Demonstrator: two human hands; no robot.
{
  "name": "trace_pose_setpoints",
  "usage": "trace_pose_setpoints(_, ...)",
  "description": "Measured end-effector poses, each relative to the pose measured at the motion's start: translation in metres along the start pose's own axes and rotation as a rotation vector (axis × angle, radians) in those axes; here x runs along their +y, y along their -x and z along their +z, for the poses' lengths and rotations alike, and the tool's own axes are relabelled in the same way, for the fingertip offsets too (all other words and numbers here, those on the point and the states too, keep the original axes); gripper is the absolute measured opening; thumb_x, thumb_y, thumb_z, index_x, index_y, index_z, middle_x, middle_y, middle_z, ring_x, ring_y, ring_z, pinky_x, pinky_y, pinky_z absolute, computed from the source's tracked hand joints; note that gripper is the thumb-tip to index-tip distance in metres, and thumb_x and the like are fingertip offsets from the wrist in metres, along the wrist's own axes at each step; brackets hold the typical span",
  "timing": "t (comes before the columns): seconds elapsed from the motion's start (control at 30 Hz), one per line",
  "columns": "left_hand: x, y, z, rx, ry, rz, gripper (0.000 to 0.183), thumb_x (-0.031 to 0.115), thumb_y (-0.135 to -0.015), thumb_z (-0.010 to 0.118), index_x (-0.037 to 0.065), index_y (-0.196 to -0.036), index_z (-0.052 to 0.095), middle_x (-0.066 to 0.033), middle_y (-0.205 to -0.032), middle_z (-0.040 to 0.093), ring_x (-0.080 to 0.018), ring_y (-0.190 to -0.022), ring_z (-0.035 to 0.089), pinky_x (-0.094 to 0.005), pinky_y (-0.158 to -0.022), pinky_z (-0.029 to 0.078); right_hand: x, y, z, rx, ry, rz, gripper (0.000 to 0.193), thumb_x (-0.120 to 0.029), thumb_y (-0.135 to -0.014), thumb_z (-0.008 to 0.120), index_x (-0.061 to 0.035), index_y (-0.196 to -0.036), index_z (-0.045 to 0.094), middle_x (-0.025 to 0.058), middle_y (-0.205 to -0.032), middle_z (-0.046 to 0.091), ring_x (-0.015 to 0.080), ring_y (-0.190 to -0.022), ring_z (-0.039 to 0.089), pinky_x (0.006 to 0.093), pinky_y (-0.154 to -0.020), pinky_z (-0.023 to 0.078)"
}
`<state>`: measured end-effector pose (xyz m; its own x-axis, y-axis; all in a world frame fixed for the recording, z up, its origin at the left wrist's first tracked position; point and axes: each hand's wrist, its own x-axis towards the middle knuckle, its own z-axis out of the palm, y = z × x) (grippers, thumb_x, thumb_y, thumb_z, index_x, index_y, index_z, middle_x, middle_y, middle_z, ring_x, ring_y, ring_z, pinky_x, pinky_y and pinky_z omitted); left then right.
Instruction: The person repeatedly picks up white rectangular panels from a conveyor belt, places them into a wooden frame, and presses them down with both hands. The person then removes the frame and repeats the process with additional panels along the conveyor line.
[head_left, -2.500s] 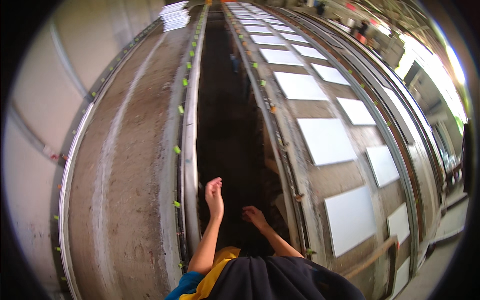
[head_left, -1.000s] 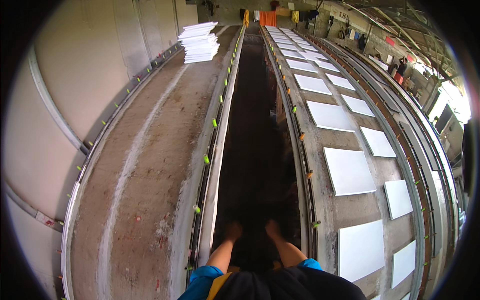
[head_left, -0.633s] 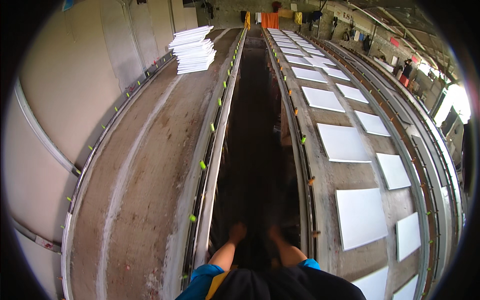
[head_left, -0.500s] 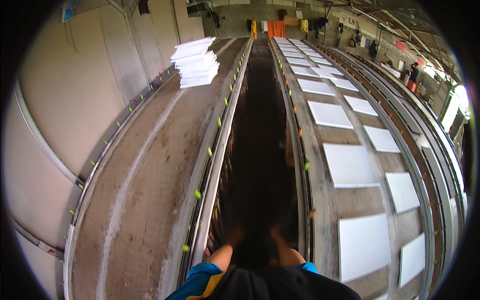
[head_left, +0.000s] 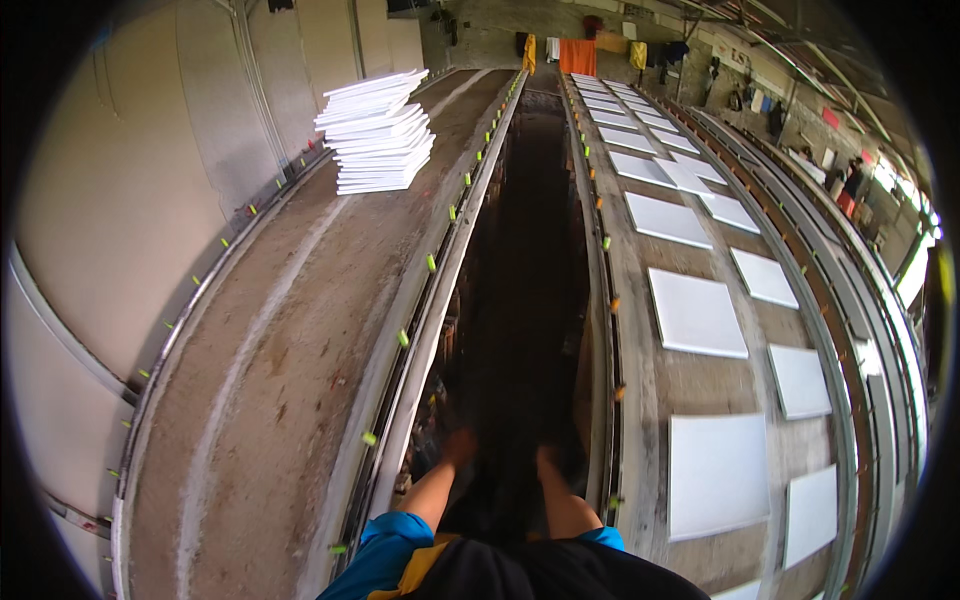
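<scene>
My left hand (head_left: 460,446) hangs low over the dark gap between two long tables, close to the left table's edge. Across from it, my right hand (head_left: 546,458) hangs on the right table's side of the gap. Shadow and blur hide the fingers of both, and I make out nothing held. Flat white square panels (head_left: 697,312) lie in two rows along the right table (head_left: 700,382). Farther ahead, a tall, uneven stack of white panels (head_left: 378,145) rests on the left table (head_left: 290,370).
A dark narrow aisle (head_left: 525,250) runs straight ahead between the tables. Small green clips (head_left: 403,338) and orange clips (head_left: 615,304) stick out along the table rails. A pale wall (head_left: 120,220) borders the left table. Cloths, including an orange cloth (head_left: 577,57), hang at the far end.
I have moved forward along the aisle. The stack looks nearer, and the panels on the right have slid back toward me in view. Both hands stay low.
</scene>
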<state>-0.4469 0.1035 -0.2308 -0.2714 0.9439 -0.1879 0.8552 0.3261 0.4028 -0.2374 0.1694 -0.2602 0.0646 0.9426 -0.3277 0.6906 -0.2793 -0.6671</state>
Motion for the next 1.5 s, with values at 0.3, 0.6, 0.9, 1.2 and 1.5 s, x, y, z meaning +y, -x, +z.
trace_pose_setpoints(0.3, -0.012, -0.204, -0.022, 0.091, 0.084, 0.019, 0.023, 0.021, -0.079, 0.051, 0.005, -0.087, 0.064, -0.0206, -0.088, 0.063, -0.0354, -0.083, 0.062, -0.0461, -0.072, 0.050, -0.113, -0.170, -0.004, 0.074, -0.165, 0.001, 0.019, -0.011, -0.080, 0.045, -0.0016, -0.089, 0.059, 0.0201, -0.091, 0.061, 0.0338, -0.086, 0.059, 0.0411, -0.077, 0.046)
trace_pose_setpoints(0.6, 0.031, -0.346, -0.087, 0.163, 0.356, -0.031, 0.023, 0.019, -0.081, 0.048, 0.002, -0.085, 0.063, -0.0225, -0.088, 0.061, -0.0384, -0.085, 0.059, -0.0472, -0.074, 0.048, -0.192, -0.292, 0.002, 0.056, 0.069, 0.017, 0.025, -0.023, -0.079, 0.052, -0.0033, -0.092, 0.061, 0.0208, -0.090, 0.061, 0.0364, -0.089, 0.059, 0.0428, -0.076, 0.047)
trace_pose_setpoints(0.9, 0.058, -0.529, -0.088, 0.058, 0.368, -0.013, 0.029, 0.023, -0.084, 0.045, 0.000, -0.092, 0.062, -0.0230, -0.094, 0.060, -0.0395, -0.090, 0.058, -0.0465, -0.079, 0.046, -0.186, -0.525, 0.057, 0.378, 0.061, -0.186, 0.032, -0.026, -0.081, 0.050, -0.0015, -0.100, 0.059, 0.0248, -0.104, 0.056, 0.0360, -0.101, 0.054, 0.0462, -0.083, 0.043)
trace_pose_setpoints(1.2, 0.069, -0.707, -0.170, 0.310, 1.110, -0.378, 0.028, 0.026, -0.088, 0.048, 0.006, -0.100, 0.062, -0.0095, -0.082, 0.064, -0.0216, -0.079, 0.061, -0.0321, -0.069, 0.047, -0.502, -0.602, -0.023, -0.374, -0.423, -0.062, 0.024, -0.016, -0.087, 0.046, -0.0029, -0.103, 0.058, 0.0064, -0.088, 0.062, 0.0150, -0.074, 0.060, 0.0277, -0.066, 0.048)
trace_pose_setpoints(1.5, 0.186, -0.908, -0.317, 0.529, 1.588, -0.082, 0.022, 0.021, -0.089, 0.045, 0.012, -0.105, 0.058, -0.0007, -0.101, 0.055, -0.0112, -0.090, 0.052, -0.0263, -0.084, 0.039, -0.697, -0.727, -0.147, -0.510, -0.808, -0.439, 0.024, -0.011, -0.088, 0.045, -0.0015, -0.106, 0.056, 0.0080, -0.090, 0.060, 0.0150, -0.081, 0.060, 0.0269, -0.074, 0.048)
